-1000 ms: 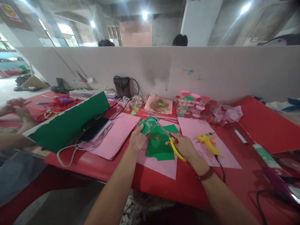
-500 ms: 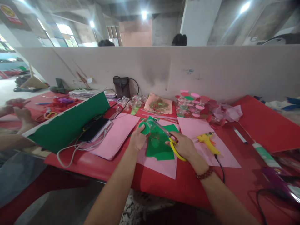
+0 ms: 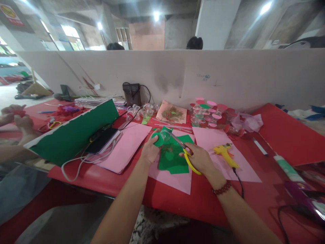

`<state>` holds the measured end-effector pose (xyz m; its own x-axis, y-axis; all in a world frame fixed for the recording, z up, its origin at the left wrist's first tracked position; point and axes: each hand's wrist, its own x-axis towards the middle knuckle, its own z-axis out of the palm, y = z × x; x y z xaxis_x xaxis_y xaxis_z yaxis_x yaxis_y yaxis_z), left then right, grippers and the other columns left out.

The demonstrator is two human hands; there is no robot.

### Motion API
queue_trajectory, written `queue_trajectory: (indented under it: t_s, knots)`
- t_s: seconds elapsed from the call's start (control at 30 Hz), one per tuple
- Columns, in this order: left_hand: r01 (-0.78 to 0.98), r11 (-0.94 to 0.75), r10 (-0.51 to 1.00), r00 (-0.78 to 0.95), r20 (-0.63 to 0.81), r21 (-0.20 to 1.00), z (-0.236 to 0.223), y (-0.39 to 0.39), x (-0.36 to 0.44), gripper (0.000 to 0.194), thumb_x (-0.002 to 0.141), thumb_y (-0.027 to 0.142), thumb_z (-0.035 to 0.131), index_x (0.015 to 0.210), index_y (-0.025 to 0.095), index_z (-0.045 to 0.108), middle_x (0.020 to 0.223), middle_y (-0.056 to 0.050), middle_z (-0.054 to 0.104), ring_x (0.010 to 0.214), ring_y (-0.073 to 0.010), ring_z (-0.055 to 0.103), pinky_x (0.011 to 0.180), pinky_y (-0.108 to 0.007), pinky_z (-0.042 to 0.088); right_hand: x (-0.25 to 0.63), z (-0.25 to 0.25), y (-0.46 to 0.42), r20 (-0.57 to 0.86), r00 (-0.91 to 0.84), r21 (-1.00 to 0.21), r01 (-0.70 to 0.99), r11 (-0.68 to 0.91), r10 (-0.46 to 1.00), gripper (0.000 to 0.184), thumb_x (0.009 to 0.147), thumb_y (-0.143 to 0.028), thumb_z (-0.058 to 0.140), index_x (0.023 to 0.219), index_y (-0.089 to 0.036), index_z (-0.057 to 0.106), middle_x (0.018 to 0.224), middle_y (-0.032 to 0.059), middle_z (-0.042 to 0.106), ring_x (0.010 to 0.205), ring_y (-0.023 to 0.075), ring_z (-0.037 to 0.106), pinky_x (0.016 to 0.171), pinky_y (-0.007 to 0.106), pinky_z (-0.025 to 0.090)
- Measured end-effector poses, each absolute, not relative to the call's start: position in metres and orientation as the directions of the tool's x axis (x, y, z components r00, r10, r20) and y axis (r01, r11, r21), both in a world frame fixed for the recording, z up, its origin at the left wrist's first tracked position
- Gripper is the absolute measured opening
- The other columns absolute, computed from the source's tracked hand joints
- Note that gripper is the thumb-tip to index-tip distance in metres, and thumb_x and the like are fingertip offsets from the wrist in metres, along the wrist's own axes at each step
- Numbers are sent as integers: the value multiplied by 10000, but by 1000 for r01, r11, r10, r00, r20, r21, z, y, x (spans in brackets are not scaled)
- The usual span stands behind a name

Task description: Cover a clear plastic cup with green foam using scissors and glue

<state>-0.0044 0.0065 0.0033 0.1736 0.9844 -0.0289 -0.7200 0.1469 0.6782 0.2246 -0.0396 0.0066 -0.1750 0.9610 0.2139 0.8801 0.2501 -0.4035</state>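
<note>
Between the thumb and fingers of my left hand (image 3: 150, 149) is a round green disc (image 3: 158, 139) with a clear plastic cup-like piece (image 3: 165, 135) attached to it. My right hand (image 3: 199, 156) is closed around the yellow handles of a pair of scissors (image 3: 179, 140). The blades point up and left, their tips at the clear piece; whether they touch it I cannot tell. Under both hands lies a cut green sheet (image 3: 175, 162) on top of a pink sheet (image 3: 184, 184).
A yellow glue gun (image 3: 225, 154) lies on pink paper to the right. Clear pieces with coloured discs (image 3: 210, 112) cluster behind. Left are a phone (image 3: 101, 140), a white cable (image 3: 73, 178) and an upright green board (image 3: 73, 139). Another person's hands (image 3: 21, 118) work at far left.
My left hand has turned the green disc and clear piece slightly. The scissors have hardly moved. At far left the other person's hands have shifted a little.
</note>
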Motion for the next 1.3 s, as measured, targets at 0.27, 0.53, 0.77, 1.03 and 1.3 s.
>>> queue_trajectory:
  t_s: [0.27,0.53,0.77,1.03,1.3]
  knots:
    - [-730,144,984,174,-22,668,4,6,-5,449,776,221,703,1220,214,636,1021,-41,742,843,-174,695,727,-286,518,223,12,-40,203,-186,-441,860,259,961,244,932,-446,548,1041,-246,635,927,41,714,817,198,655,650,270,389]
    - [-767,144,989,135,-63,625,12,4,-1,344,831,182,639,1175,191,646,914,-47,758,807,-179,713,732,-292,546,224,11,-40,188,-185,-475,842,255,964,272,922,-442,563,1085,-245,658,983,59,740,833,204,678,668,271,415]
    - [-819,183,981,115,-156,544,6,11,2,113,889,187,595,832,157,687,805,-39,755,774,-153,712,785,-263,557,222,14,-41,185,-164,-529,814,239,969,268,915,-453,571,1063,-250,666,967,45,744,823,205,686,680,274,436]
    - [-759,241,970,164,-180,605,-1,10,-4,91,808,214,675,879,159,689,885,-64,760,849,-227,717,751,-352,576,224,11,-42,187,-159,-411,884,224,969,396,903,-468,590,1224,-237,599,1085,76,717,920,222,671,701,288,442]
    - [-739,196,979,181,-89,644,-6,11,-6,193,772,227,726,952,163,697,910,-43,752,806,-178,704,740,-307,550,223,13,-42,180,-155,-400,891,216,971,319,905,-442,590,1161,-254,618,1055,67,721,924,222,671,679,283,424]
